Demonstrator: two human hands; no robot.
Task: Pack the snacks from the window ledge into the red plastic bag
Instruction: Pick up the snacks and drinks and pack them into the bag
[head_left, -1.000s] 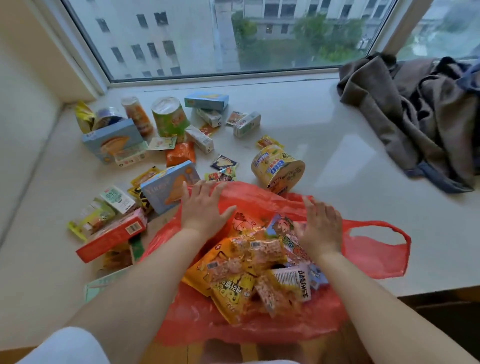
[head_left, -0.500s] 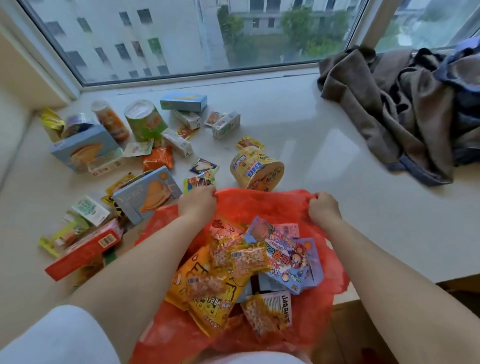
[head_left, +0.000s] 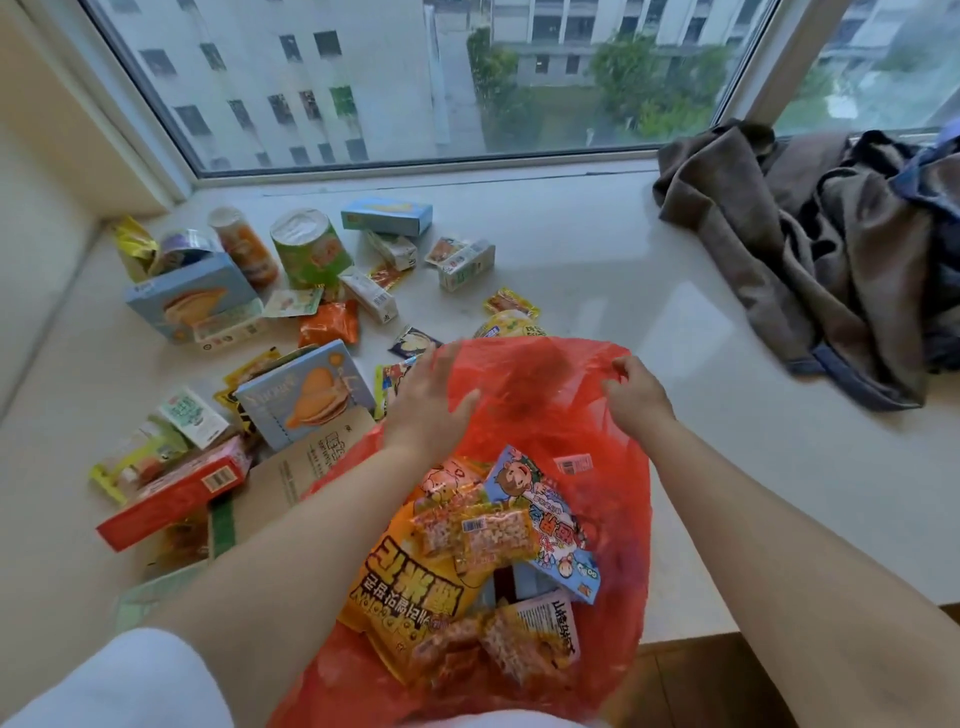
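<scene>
The red plastic bag (head_left: 545, 384) lies open at the ledge's near edge, its far rim lifted. Inside are an orange-yellow pack (head_left: 415, 587), a blue cartoon pack (head_left: 540, 514) and several small clear snack packets. My left hand (head_left: 426, 400) holds the rim's left side, thumb on the film, fingers blurred behind it. My right hand (head_left: 634, 395) pinches the rim's right side. Loose snacks cover the ledge to the left: a blue box (head_left: 306, 395), a red box (head_left: 176, 493), a green can (head_left: 311, 249). A yellow tub (head_left: 511, 325) is mostly hidden behind the bag.
The pale window ledge (head_left: 597, 260) runs under a large window. A heap of brown and dark clothes (head_left: 831, 249) lies at the right. More boxes, an orange can (head_left: 244, 244) and sachets sit in the back left corner by the wall.
Both hands went from lying flat on the bag to gripping its far rim and lifting it. The raised red film now hides most of the yellow tub.
</scene>
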